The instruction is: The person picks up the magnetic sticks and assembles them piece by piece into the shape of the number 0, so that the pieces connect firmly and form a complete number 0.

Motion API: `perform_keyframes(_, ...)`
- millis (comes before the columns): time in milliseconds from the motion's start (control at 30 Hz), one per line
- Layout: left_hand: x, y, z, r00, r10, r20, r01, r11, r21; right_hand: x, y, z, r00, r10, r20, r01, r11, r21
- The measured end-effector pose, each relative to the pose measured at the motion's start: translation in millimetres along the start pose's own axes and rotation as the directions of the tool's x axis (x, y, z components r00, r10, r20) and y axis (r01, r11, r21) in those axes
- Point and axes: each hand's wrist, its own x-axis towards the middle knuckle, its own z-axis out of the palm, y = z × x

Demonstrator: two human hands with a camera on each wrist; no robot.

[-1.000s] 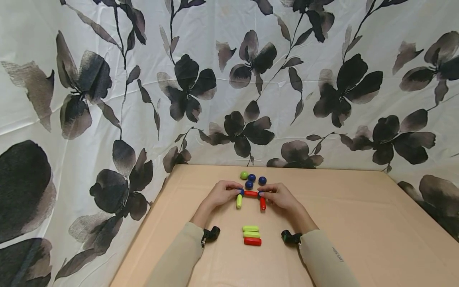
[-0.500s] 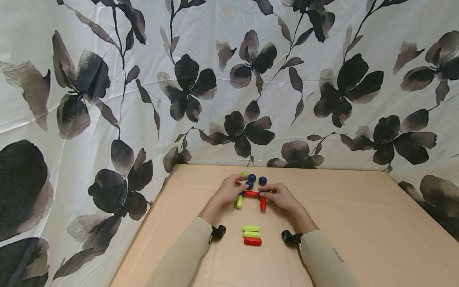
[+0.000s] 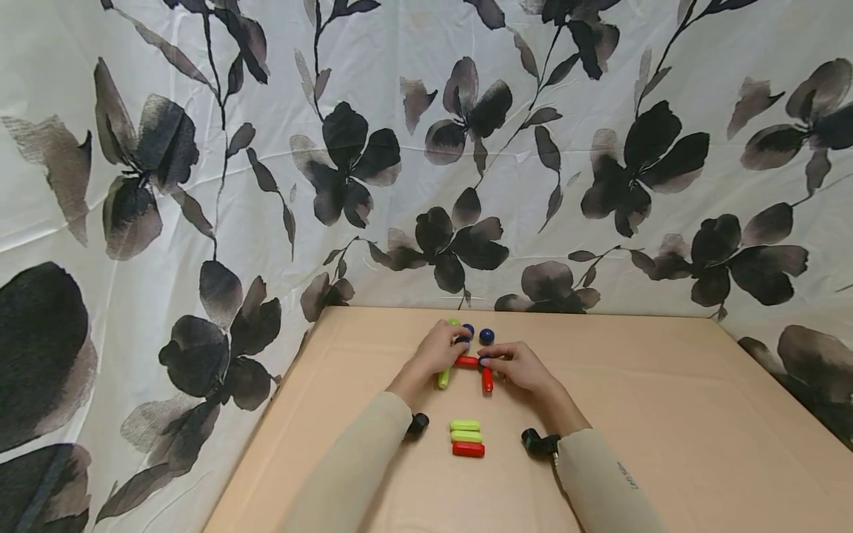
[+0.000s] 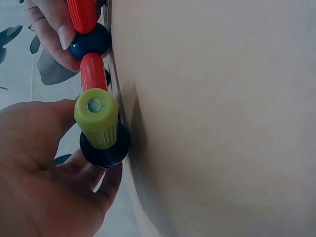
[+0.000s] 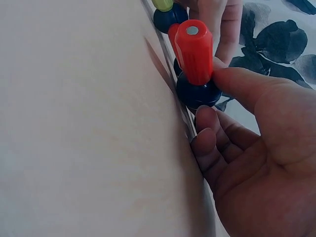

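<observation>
A joined piece has a red magnetic rod (image 3: 466, 361) across, a blue ball at each end, a yellow-green rod (image 3: 443, 379) on the left and a second red rod (image 3: 488, 380) on the right. My right hand (image 3: 523, 365) pinches the right corner's blue ball (image 5: 198, 93) between thumb and fingers. My left hand (image 3: 433, 348) reaches past the left corner, thumb and fingertips around a loose blue ball (image 3: 463, 342). In the left wrist view, the yellow-green rod and the left corner's blue ball (image 4: 104, 148) hide those fingertips.
Behind the hands lie a green ball (image 3: 454, 322), partly covered, and further blue balls, one of them a blue ball (image 3: 486, 336) on the right. Nearer me, two yellow-green rods (image 3: 465, 431) and a red rod (image 3: 469, 449) lie stacked on the tan table (image 3: 640, 414). Floral cloth (image 3: 400, 170) hangs behind.
My left hand has let go of the left corner's ball and moved away from me and rightward, to the loose blue ball. The right hand keeps its pinch in place.
</observation>
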Motion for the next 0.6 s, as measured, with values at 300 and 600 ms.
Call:
perform_keyframes(300, -1.2, 2.7, 2.5, 0.998, -0.066, -0.013, 0.065, 0.996, -0.064, -0.7, -3.1, -0.2, 1.0, 0.023, -0.006, -0.023, 1.0, -0.01)
perform_keyframes(600, -1.1, -2.6, 2.0, 0.998, -0.06, -0.034, 0.057, 0.996, -0.072, -1.9, -3.2, -0.3, 1.0, 0.023, 0.003, -0.023, 1.0, 0.007)
